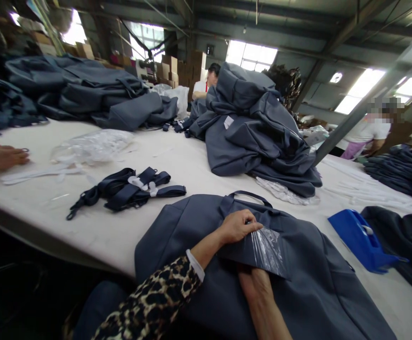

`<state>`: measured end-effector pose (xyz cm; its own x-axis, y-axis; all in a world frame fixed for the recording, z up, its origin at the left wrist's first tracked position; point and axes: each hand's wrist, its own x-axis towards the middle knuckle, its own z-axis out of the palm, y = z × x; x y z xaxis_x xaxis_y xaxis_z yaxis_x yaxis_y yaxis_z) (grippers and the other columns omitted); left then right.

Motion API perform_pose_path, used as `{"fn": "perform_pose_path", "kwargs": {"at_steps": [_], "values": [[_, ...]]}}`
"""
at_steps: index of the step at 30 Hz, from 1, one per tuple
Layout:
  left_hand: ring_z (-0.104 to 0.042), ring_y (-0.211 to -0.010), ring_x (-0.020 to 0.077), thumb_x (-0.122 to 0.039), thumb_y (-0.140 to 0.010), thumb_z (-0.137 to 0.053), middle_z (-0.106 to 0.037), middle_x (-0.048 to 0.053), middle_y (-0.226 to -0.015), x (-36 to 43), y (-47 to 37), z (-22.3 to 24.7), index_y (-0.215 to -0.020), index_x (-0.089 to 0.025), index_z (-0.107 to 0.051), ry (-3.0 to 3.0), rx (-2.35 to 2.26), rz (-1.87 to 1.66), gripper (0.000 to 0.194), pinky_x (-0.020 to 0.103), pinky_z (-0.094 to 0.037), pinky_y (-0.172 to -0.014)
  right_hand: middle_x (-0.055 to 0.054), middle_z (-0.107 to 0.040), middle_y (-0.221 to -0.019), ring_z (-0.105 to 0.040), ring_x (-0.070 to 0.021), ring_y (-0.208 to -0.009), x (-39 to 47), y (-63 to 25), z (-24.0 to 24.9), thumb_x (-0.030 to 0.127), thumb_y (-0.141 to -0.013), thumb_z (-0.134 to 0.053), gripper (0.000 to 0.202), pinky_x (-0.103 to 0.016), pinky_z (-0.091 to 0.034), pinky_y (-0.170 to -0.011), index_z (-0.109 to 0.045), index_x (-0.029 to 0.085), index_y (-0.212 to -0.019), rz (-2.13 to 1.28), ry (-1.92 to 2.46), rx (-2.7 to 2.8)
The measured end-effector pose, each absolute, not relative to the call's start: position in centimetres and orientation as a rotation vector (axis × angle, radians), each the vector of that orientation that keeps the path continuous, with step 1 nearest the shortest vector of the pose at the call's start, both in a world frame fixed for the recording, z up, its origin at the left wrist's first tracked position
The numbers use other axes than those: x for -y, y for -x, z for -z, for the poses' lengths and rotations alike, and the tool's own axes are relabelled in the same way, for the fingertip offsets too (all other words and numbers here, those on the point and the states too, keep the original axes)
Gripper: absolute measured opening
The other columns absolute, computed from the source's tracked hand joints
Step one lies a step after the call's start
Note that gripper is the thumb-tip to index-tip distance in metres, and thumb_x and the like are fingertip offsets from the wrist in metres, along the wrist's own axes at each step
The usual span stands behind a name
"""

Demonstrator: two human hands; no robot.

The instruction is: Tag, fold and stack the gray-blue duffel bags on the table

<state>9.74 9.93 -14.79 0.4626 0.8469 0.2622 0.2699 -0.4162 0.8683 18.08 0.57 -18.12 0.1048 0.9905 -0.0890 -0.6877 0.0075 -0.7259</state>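
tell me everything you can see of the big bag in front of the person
The bag is dark blue-grey and smooth, like coated fabric or imitation leather, with seams and a narrow strap handle at its far edge. It lies slack on the white table, its near side running out of the picture. On it is a dark panel with shiny clear film; the left hand is at the panel's upper edge, the right hand partly hidden beneath.

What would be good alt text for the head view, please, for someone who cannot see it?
A person's left hand touches the top of a plastic-covered flap on a navy bag, the right hand partly hidden beneath. Straps and piled bags lie beyond on a white table.
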Motion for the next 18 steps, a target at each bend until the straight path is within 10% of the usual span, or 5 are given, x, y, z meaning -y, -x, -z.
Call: {"fn": "perform_pose_path", "kwargs": {"at_steps": [18], "values": [[-0.055,-0.093,0.0191,-0.049,-0.100,-0.044,-0.064,0.005,-0.099,-9.0,-9.9,14.0,-0.082,-0.016,-0.064,-2.402,-1.296,-0.807,0.043,0.032,-0.040,-0.083,-0.010,-0.076,-0.097,-0.073,-0.0251,-0.090,5.2,-21.7,16.3,0.044,-0.066,-0.086,0.044,-0.034,-0.058,-0.074,-0.065,0.017,-0.094,-1.493,1.184,0.412]]}}
